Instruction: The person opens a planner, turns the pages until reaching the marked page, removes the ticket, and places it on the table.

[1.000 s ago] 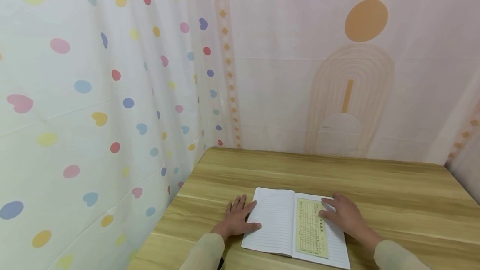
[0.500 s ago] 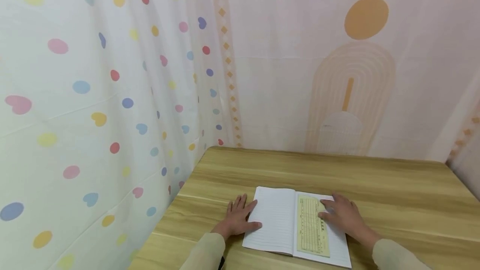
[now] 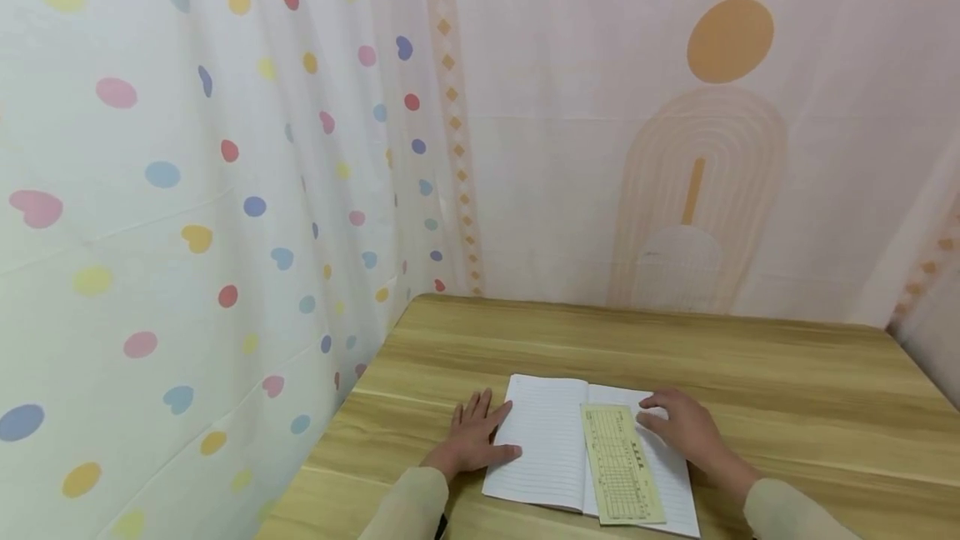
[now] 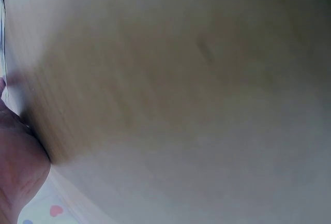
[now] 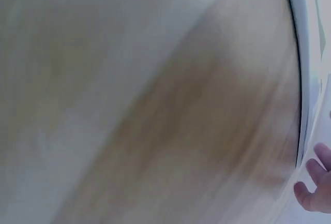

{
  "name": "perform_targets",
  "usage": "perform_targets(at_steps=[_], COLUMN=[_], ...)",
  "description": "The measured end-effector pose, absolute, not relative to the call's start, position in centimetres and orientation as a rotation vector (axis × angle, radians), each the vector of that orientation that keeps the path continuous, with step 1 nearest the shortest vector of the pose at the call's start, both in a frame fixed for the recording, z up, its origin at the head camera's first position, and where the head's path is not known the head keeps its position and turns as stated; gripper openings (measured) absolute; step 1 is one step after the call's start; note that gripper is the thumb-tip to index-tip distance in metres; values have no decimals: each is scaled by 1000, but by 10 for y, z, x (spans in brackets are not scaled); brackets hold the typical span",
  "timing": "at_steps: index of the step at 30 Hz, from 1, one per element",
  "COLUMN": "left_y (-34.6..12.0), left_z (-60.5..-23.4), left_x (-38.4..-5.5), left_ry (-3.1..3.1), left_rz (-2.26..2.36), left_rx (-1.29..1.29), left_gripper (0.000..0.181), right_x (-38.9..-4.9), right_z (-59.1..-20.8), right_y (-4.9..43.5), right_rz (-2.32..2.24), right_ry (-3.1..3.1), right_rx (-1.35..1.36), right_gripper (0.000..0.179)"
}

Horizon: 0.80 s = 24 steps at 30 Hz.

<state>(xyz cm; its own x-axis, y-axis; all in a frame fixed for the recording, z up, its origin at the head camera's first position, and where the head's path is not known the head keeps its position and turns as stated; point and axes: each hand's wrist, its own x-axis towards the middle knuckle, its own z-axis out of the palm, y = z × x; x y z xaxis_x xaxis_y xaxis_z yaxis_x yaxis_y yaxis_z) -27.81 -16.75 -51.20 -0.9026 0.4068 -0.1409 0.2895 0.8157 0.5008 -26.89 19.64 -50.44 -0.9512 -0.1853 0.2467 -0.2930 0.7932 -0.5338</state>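
A lined notebook (image 3: 542, 440) lies spread at its middle on the table. A pale yellow printed slip (image 3: 621, 463) lies slanted on its right page, with its lower end near the page's bottom edge. My left hand (image 3: 472, 442) rests flat with fingers spread, its thumb over the left page's outer edge. My right hand (image 3: 686, 427) is at the upper right of the right page, beside the slip and apart from it. Its fingers are loosely bent and hold nothing; some fingers show at the edge of the right wrist view, near the notebook's side.
The wood-grain table (image 3: 795, 382) reaches back to a pale curtain (image 3: 547, 190) with arch shapes. On the left hangs a curtain with coloured dots and hearts (image 3: 187, 190). Table surface fills most of both wrist views, blurred.
The yellow slip has turned and slid towards me, its top end shifting left near the fold. The right hand has come away from it. My left hand has stayed in place.
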Motion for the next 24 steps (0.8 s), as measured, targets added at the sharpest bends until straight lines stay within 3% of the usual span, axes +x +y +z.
perform_targets(at_steps=[5,13,17,24], left_y=[-168,-166,-167,-167], left_z=[-513,-514,-513,-513], left_x=[-278,-277,-278,-279], left_ry=[2769,2767,2766,2763], left_rz=[689,676,684,690], left_rx=[530,518,519,516], left_gripper=[83,83,83,85], right_x=[-270,-267,-267,-270], right_z=[-506,-509,-510,-509], right_y=[197,191,189,190], right_rz=[748,775,790,941], right_ry=[-2897,-2962,-2951,-2819], right_rx=[523,551,520,443], right_gripper=[49,58,52,23])
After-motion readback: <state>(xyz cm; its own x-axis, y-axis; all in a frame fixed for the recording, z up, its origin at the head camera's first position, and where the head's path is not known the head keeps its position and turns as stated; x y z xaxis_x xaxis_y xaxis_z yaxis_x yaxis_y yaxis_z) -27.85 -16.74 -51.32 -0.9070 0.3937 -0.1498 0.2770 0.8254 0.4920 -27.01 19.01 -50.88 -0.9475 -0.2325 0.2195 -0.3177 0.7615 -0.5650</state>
